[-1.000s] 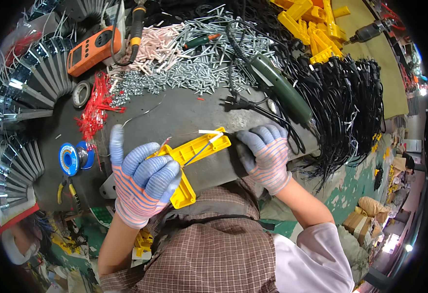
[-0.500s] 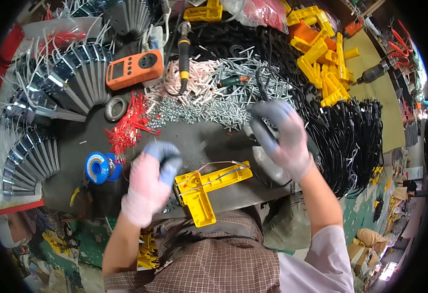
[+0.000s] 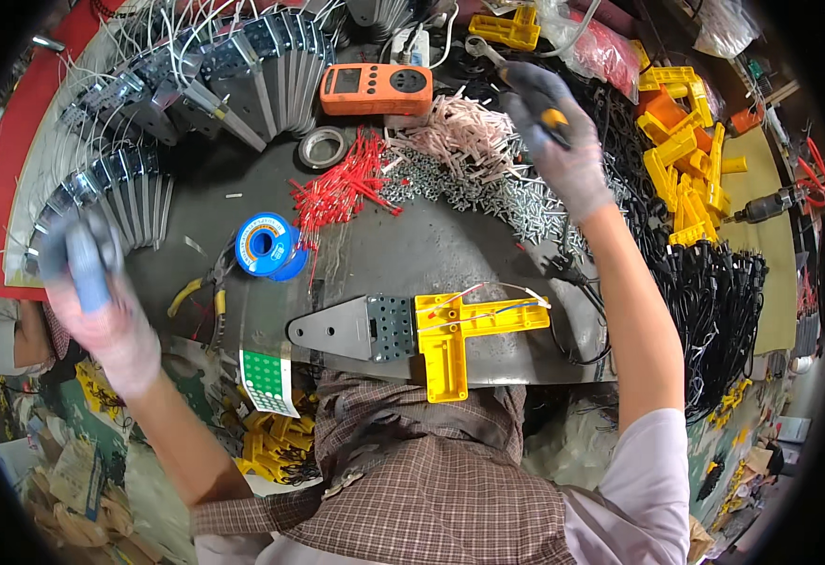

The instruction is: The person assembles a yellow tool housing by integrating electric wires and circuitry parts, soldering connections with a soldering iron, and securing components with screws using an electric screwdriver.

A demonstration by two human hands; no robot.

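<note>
My right hand, in a pale glove with grey-blue fingers, is wrapped round a black tool with a yellow-orange band. A metal ring shows at the tool's far end. Far to the left, my left hand is over the near end of a fanned row of metal plates; motion smears its fingers. Between my arms lies a T-shaped yellow plastic shell, open side up, with thin wires across it. Against its left end sits a grey tapered blade with a dark perforated section.
Beyond the shell are a blue solder-wire spool, red sleeved leads, a tape roll, loose screws and an orange meter. Yellow shells and black cords crowd the right. Yellow-handled pliers lie left.
My left hand has left the yellow shell for the plates at far left, uncovering the grey blade. My right hand has moved up and taken hold of the black tool. The whole view has shifted.
</note>
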